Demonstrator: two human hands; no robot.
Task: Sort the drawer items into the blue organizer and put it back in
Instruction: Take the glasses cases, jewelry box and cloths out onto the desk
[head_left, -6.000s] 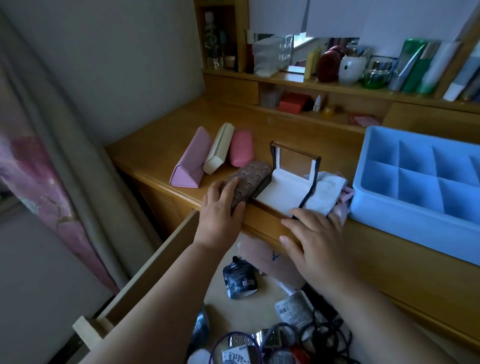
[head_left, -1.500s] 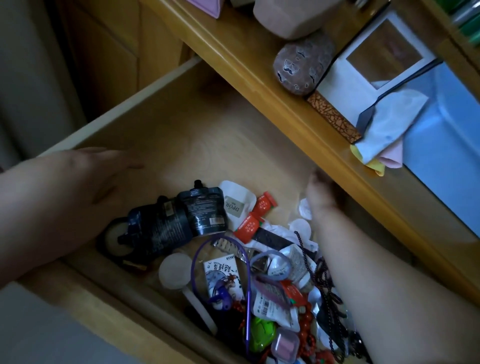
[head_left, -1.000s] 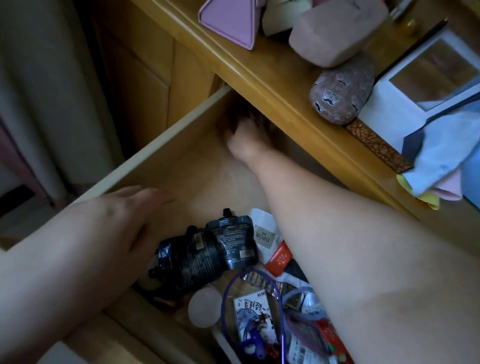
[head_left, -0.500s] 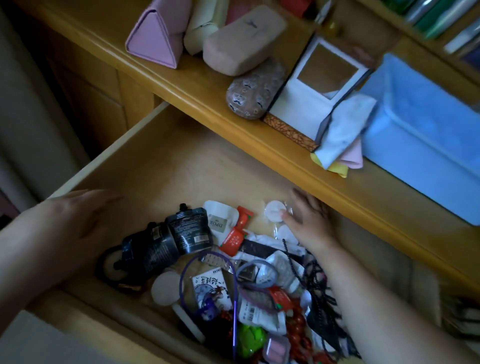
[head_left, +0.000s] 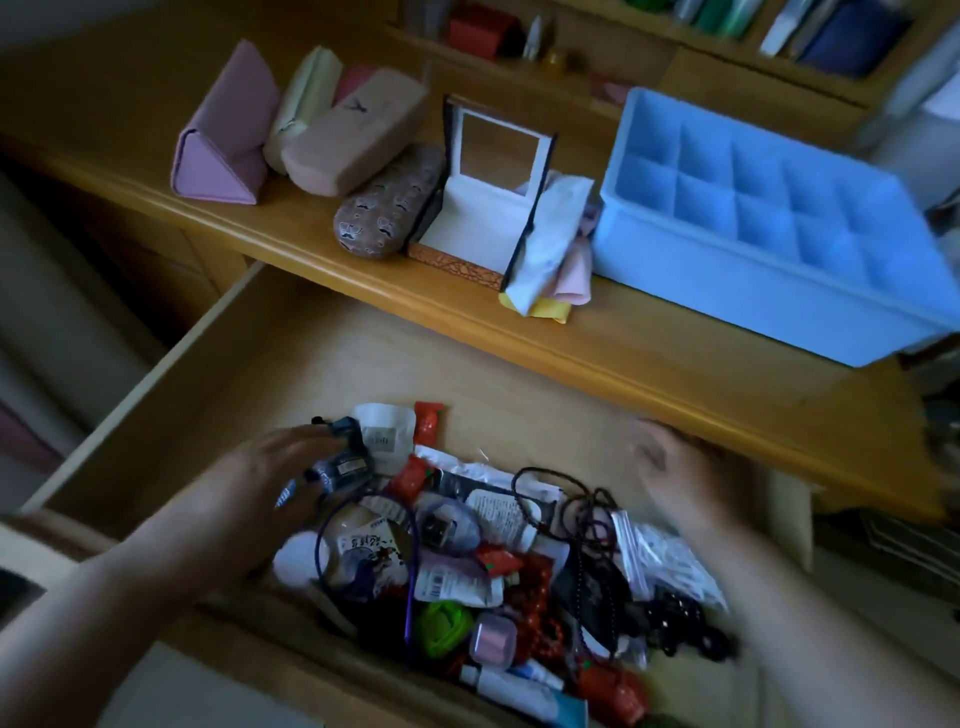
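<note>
Open pale wooden drawer (head_left: 218, 374) — left hand (head_left: 270, 478) gripping a dark labelled pouch (head_left: 340, 460) atop mixed clutter. Right hand (head_left: 670, 467) blurred — finger state cannot be told. Empty light-blue compartmented plastic organizer (head_left: 727, 275) on the desktop.

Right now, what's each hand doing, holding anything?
Left hand: gripping the dark pouches in the drawer.
Right hand: blurred, apparently empty; open or closed cannot be told.

Bare forearms, no sleeves — dark polish on left hand (head_left: 270, 478).

Left hand (head_left: 283, 475) on dark pouches (head_left: 340, 457) in cluttered drawer (head_left: 291, 364), blue organizer (head_left: 769, 228) above.
</note>
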